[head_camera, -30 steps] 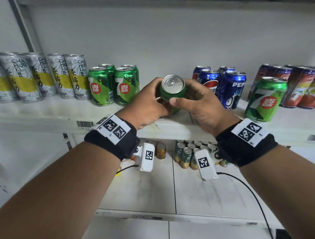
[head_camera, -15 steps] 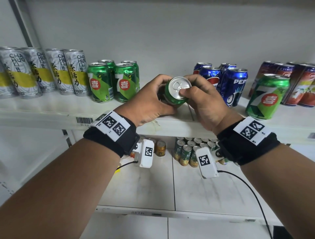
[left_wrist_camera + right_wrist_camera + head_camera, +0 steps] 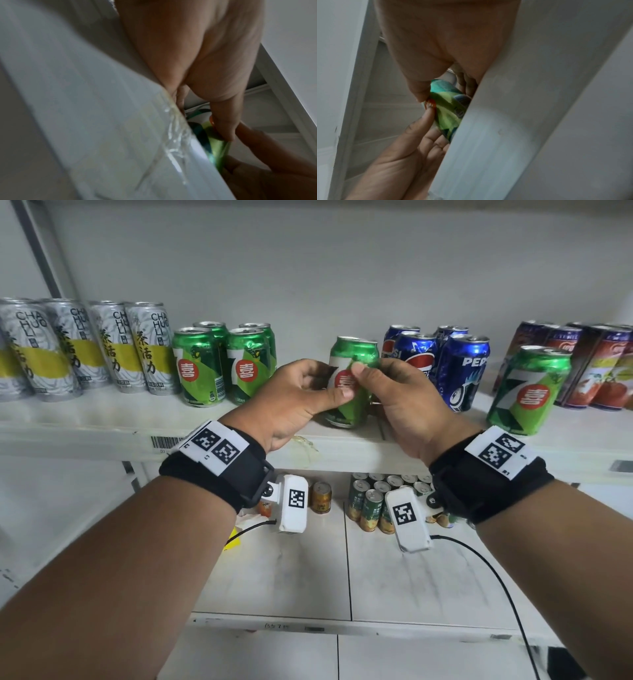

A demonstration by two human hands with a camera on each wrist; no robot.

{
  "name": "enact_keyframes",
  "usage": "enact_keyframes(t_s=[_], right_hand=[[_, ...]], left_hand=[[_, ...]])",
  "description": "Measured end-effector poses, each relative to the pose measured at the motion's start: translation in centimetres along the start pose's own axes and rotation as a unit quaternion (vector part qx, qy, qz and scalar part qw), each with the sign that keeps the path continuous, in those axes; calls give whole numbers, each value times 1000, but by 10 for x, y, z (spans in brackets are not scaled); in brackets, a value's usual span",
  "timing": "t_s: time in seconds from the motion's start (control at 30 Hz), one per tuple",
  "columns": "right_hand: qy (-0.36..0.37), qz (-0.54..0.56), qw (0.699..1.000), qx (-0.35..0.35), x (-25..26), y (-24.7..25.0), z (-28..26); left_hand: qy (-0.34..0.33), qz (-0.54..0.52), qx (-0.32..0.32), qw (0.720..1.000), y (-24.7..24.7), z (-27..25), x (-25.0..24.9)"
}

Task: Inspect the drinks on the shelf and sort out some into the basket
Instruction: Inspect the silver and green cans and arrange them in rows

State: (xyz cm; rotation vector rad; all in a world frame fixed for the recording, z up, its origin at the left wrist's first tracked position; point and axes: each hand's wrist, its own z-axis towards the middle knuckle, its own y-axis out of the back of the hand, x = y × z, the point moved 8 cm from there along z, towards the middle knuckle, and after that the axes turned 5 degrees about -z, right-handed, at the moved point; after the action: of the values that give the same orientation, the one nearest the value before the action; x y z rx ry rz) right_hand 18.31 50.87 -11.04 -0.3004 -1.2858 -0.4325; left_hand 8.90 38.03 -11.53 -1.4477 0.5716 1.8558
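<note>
A green 7-Up can (image 3: 354,354) is upright at the middle of the white upper shelf (image 3: 102,422), its base down at the shelf surface; whether it rests there I cannot tell. My left hand (image 3: 329,385) grips its left side, thumb across the red logo. My right hand (image 3: 373,378) pinches its right side, thumb on the front near the top. The left wrist view shows a strip of the can (image 3: 217,152) past the shelf edge. The right wrist view shows the can (image 3: 450,108) between both thumbs. No basket is in view.
On the upper shelf stand tall grey-and-yellow tea cans (image 3: 147,350) at the left, green cans (image 3: 198,368), blue Pepsi cans (image 3: 462,374) just right of my hands, a lone green can (image 3: 527,392) and red cans (image 3: 603,368). Small cans (image 3: 373,501) crowd the back of the lower shelf.
The can was tipped with its silver top toward me; both hands have turned it upright and lowered it to the shelf, between the green cans and the Pepsi cans.
</note>
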Motion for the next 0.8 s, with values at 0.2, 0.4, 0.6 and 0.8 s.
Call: enact_keyframes(t_s=[0.2,0.4,0.6,0.8], right_hand=[[-78,42,996,19,-3,0,-4],[-80,45,995,32,-3,-3,-4],[-57,34,997,45,-2,0,-2],[-30,57,997,33,2,-1,-3]], left_hand=[[27,14,35,999,-8,0,6],[30,-39,17,999,-2,4,5],[54,-29,-13,998,2,8,7],[30,-5,44,999,-3,5,8]])
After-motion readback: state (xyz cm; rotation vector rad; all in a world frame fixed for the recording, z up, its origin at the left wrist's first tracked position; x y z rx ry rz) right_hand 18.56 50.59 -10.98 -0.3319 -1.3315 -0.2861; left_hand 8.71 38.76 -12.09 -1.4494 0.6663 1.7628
